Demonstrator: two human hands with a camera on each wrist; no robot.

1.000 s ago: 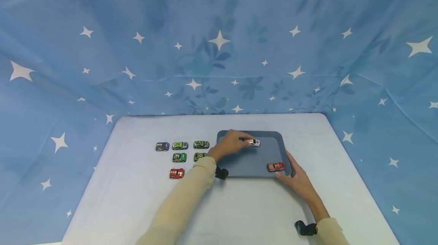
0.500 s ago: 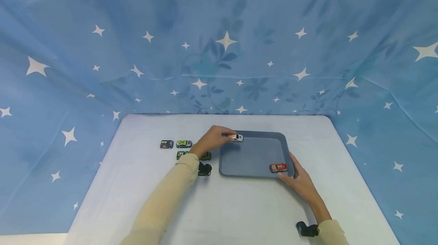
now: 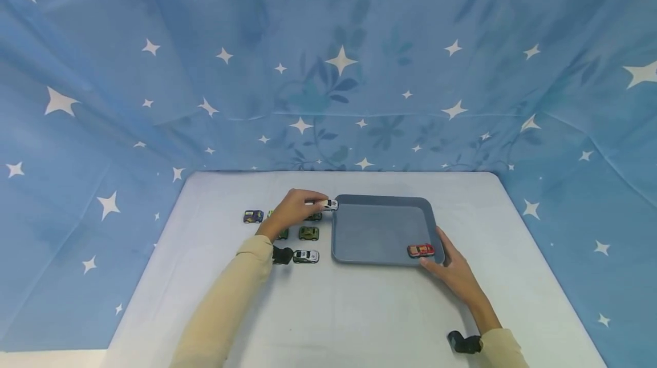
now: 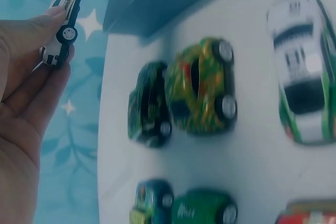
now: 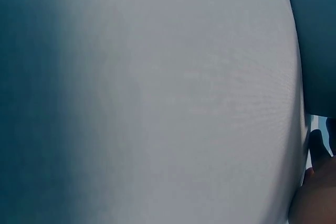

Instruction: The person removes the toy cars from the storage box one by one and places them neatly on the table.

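In the head view my left hand [image 3: 291, 208] pinches a white toy car [image 3: 332, 205] just off the far left corner of a grey-blue tray [image 3: 380, 201]. The left wrist view shows this white toy car [image 4: 67, 24] raised between thumb and fingers. My right hand [image 3: 458, 278] grips the tray's near right corner, thumb on the near side and fingers along the right side. A red-orange toy car [image 3: 421, 250] sits in the tray close to that hand. Only part of the right hand [image 5: 319, 195] shows in the right wrist view.
Left of the tray stand a purple toy car [image 3: 253, 217], an olive toy car [image 3: 309, 233] and a white-silver one [image 3: 306, 256]. Others are partly hidden under my left arm. The left wrist view shows camouflage [image 4: 199, 90] and green [image 4: 202, 208] cars. A blue starry cloth [image 3: 385, 71] hangs behind.
My left hand has lifted the white toy car out of the tray's far side and carried it left past the rim. The right hand has stayed at the tray's corner.
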